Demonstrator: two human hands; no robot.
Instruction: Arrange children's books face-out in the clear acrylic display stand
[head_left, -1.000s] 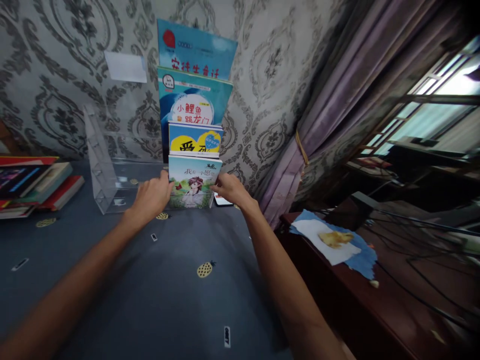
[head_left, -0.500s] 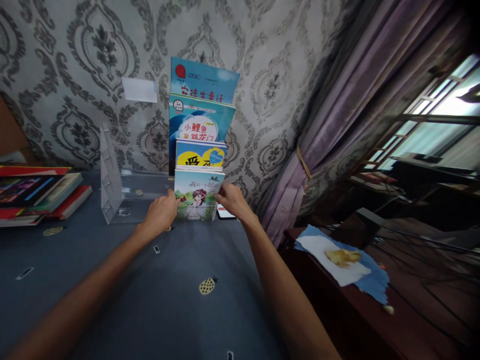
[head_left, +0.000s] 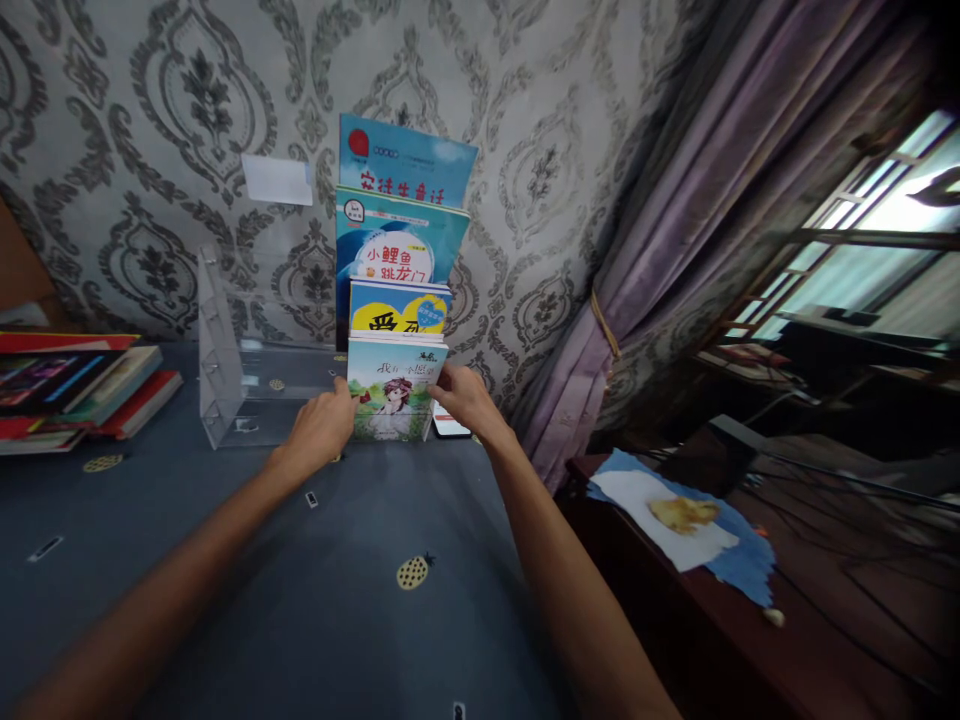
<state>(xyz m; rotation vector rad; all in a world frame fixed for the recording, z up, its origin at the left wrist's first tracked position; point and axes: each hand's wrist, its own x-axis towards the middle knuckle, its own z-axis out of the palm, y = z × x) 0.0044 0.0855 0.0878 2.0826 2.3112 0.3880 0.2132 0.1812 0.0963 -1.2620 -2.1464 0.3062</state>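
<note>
The front book, with a pale sky and an illustrated figure on its cover, stands between the two hands at the foremost, lowest tier of a clear rack, leaning slightly back. The left hand is closed on the book's left edge, thumb near the cover; the right hand is closed on its right edge, thumb toward the front face. The fingers behind the book are hidden. Both hands sit at about the middle of the book's height, its title above them. Directly behind, in rising steps, stand the blue-and-yellow book, the teal book and the blue book; neither hand touches these visibly. A flat white-faced item lies below the right hand, on the dark tablecloth. Well apart, left of the rack, is a book stack.
</note>
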